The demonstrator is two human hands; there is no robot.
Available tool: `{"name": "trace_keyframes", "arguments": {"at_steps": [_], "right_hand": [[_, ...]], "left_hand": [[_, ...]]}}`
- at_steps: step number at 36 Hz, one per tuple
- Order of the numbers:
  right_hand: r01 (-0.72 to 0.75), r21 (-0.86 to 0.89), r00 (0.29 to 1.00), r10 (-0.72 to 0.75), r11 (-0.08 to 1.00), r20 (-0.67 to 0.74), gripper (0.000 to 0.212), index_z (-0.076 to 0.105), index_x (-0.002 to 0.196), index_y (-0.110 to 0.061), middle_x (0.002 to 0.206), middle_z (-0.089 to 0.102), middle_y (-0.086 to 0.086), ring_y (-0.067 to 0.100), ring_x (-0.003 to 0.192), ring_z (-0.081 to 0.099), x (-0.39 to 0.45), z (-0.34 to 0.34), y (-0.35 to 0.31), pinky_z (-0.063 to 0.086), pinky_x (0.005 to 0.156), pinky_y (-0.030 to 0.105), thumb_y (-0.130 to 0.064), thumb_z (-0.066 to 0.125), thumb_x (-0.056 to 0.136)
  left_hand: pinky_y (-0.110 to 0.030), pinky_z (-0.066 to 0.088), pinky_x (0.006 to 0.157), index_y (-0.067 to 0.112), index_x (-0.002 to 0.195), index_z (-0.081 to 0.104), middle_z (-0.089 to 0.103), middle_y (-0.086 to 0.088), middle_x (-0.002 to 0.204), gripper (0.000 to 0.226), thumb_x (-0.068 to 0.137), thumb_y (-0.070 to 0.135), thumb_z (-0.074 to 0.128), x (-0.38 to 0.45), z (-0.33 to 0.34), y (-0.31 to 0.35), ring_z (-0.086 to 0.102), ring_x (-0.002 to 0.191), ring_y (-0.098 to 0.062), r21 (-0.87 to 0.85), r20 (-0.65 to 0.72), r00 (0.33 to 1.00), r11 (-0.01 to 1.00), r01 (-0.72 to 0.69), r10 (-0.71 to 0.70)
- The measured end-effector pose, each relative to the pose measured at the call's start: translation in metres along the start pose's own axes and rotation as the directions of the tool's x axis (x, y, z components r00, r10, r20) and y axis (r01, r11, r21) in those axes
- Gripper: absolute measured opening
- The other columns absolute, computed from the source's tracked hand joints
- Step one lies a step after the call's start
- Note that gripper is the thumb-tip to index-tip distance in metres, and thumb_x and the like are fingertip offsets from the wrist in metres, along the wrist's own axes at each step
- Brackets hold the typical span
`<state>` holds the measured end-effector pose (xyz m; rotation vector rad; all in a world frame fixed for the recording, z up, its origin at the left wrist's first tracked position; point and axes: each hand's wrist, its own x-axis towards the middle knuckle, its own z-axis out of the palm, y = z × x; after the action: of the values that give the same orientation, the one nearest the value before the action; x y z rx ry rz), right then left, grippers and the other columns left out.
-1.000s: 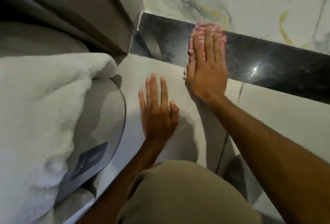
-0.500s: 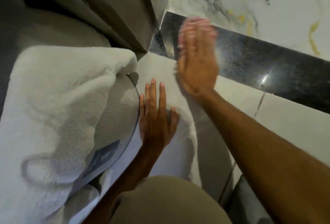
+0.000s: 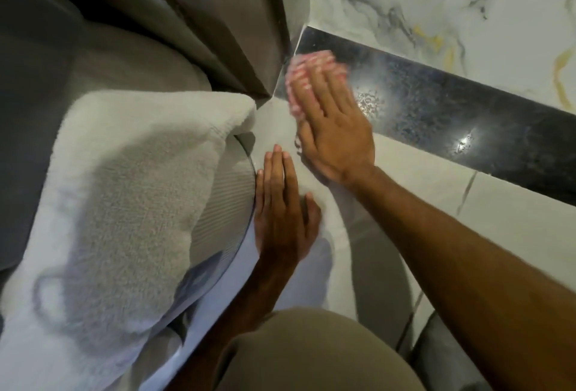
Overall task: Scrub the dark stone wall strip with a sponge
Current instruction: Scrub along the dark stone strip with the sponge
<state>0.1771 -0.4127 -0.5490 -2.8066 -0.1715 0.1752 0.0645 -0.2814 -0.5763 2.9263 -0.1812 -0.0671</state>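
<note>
The dark stone wall strip [image 3: 442,110] runs from the corner down to the right, wet and glinting. My right hand [image 3: 333,122] lies flat and presses a pink sponge [image 3: 304,74] against the strip's left end, close to the corner; the sponge shows only past my fingertips and is blurred. My left hand [image 3: 282,213] rests flat with fingers apart on the pale tile below, holding nothing.
White veined marble [image 3: 436,13] lies beyond the strip. A grey wall panel [image 3: 230,26] meets the corner. A fluffy white towel [image 3: 124,191] lies over a round ribbed bin lid [image 3: 227,203] at the left. My knee in tan fabric [image 3: 305,353] is at the bottom.
My right hand has slid the sponge leftwards along the strip into the corner. My left hand has stayed planted on the tile.
</note>
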Motion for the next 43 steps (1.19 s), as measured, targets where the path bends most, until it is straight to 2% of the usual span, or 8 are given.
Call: {"name": "trace_keyframes", "arguments": {"at_steps": [3, 9, 13, 17, 21, 31, 39, 43], "right_hand": [[0.193, -0.044, 0.981, -0.192, 0.98, 0.038, 0.065, 0.017, 0.177, -0.019, 0.187, 0.012, 0.01, 0.027, 0.175, 0.007, -0.026, 0.003, 0.014, 0.013, 0.144, 0.05, -0.043, 0.022, 0.117], [-0.337, 0.009, 0.926, 0.333, 0.941, -0.178, 0.063, 0.026, 0.176, -0.023, 0.186, 0.02, 0.007, 0.026, 0.175, 0.014, -0.065, -0.004, 0.038, 0.013, 0.145, 0.043, -0.04, 0.035, 0.116], [-0.486, 0.051, 0.844, 0.484, 0.872, -0.232, 0.068, 0.017, 0.177, -0.017, 0.187, 0.012, 0.012, 0.031, 0.175, 0.009, -0.004, -0.005, 0.024, 0.01, 0.145, 0.048, -0.041, 0.03, 0.115], [-0.189, 0.005, 0.974, 0.188, 0.982, -0.123, 0.069, 0.015, 0.177, -0.017, 0.186, 0.011, 0.014, 0.031, 0.175, 0.008, 0.026, 0.004, 0.003, 0.009, 0.145, 0.05, -0.041, 0.031, 0.115], [0.073, -0.037, 0.995, -0.075, 0.997, -0.059, 0.067, 0.02, 0.177, -0.018, 0.186, 0.015, 0.008, 0.026, 0.175, 0.009, -0.02, 0.005, 0.017, 0.014, 0.144, 0.048, -0.04, 0.032, 0.115], [-0.278, 0.018, 0.952, 0.278, 0.96, -0.128, 0.068, 0.016, 0.177, -0.02, 0.187, 0.013, 0.008, 0.026, 0.176, 0.008, 0.015, -0.006, 0.027, 0.01, 0.145, 0.045, -0.041, 0.032, 0.115], [0.109, -0.042, 0.991, -0.106, 0.993, 0.082, 0.065, 0.013, 0.178, -0.021, 0.187, 0.005, 0.007, 0.027, 0.176, 0.002, -0.028, -0.004, 0.009, 0.01, 0.145, 0.051, -0.043, 0.024, 0.117], [-0.051, -0.043, 0.998, 0.052, 0.998, 0.034, 0.065, 0.017, 0.177, -0.025, 0.187, 0.011, 0.002, 0.024, 0.175, 0.003, -0.056, -0.01, 0.03, 0.014, 0.145, 0.05, -0.043, 0.03, 0.116]], "left_hand": [[-0.055, 0.028, 0.136, -0.003, 0.167, 0.033, 0.028, -0.022, 0.177, 0.069, 0.11, 0.035, 0.036, -0.001, 0.0, 0.0, 0.026, 0.167, -0.036, -0.013, -0.001, 1.0, 1.0, 0.0, 0.0], [-0.06, 0.032, 0.134, 0.0, 0.167, 0.033, 0.027, -0.023, 0.178, 0.07, 0.107, 0.031, 0.05, -0.001, 0.003, -0.002, 0.028, 0.166, -0.04, 0.025, -0.005, 1.0, 0.999, -0.021, 0.021], [-0.054, 0.018, 0.139, 0.006, 0.171, 0.027, 0.017, -0.02, 0.181, 0.071, 0.11, 0.04, 0.039, -0.002, 0.007, -0.005, 0.017, 0.169, -0.037, 0.025, 0.023, 0.999, 0.999, -0.028, 0.027], [-0.054, 0.019, 0.139, 0.008, 0.172, 0.026, 0.016, -0.02, 0.182, 0.071, 0.112, 0.046, 0.028, -0.002, 0.009, -0.006, 0.014, 0.17, -0.035, 0.001, 0.035, 0.999, 1.0, -0.03, 0.03], [-0.056, 0.022, 0.138, 0.007, 0.172, 0.026, 0.017, -0.022, 0.181, 0.071, 0.111, 0.043, 0.03, -0.003, 0.005, -0.005, 0.017, 0.169, -0.036, 0.027, 0.025, 0.998, 0.998, -0.053, 0.052], [-0.058, 0.021, 0.138, 0.01, 0.173, 0.022, 0.015, -0.018, 0.182, 0.073, 0.11, 0.043, 0.036, -0.007, 0.017, -0.012, 0.016, 0.17, -0.035, 0.062, 0.035, 0.998, 0.996, -0.059, 0.057], [-0.061, 0.031, 0.133, 0.005, 0.168, 0.035, 0.026, -0.022, 0.178, 0.067, 0.11, 0.037, 0.041, -0.007, 0.008, -0.006, 0.026, 0.167, -0.036, 0.045, -0.006, 0.997, 0.996, -0.073, 0.073], [-0.061, 0.035, 0.132, 0.008, 0.17, 0.032, 0.027, -0.021, 0.178, 0.071, 0.107, 0.039, 0.045, -0.001, 0.006, -0.003, 0.028, 0.166, -0.038, 0.075, 0.037, 0.998, 0.996, -0.048, 0.045]]}}
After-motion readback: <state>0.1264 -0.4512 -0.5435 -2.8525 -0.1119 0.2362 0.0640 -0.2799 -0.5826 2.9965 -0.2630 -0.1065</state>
